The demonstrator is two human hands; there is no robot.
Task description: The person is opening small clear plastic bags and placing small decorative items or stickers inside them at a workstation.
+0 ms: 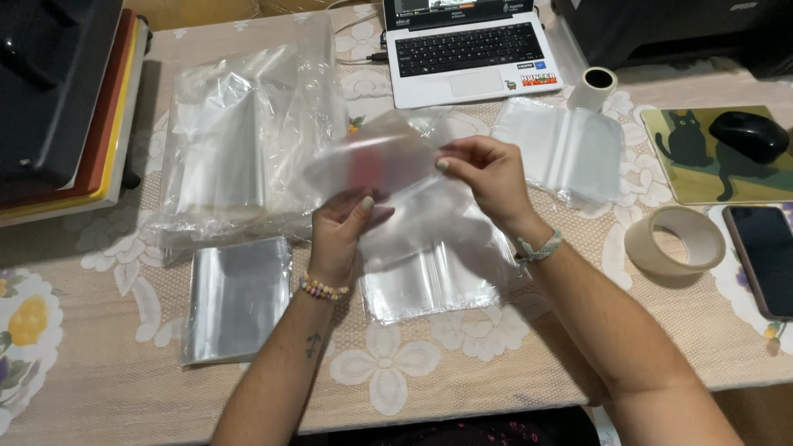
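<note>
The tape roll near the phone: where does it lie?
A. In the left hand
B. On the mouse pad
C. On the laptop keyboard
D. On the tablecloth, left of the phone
D: the tape roll lies flat on the tablecloth, just left of the dark phone.

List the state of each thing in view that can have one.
Laptop: open, screen lit.
Phone: screen dark, lying flat.
Clear bag: lifted, pinched by left hand and right hand.
Tape roll: lying flat.
Mouse: resting on pad.
</note>
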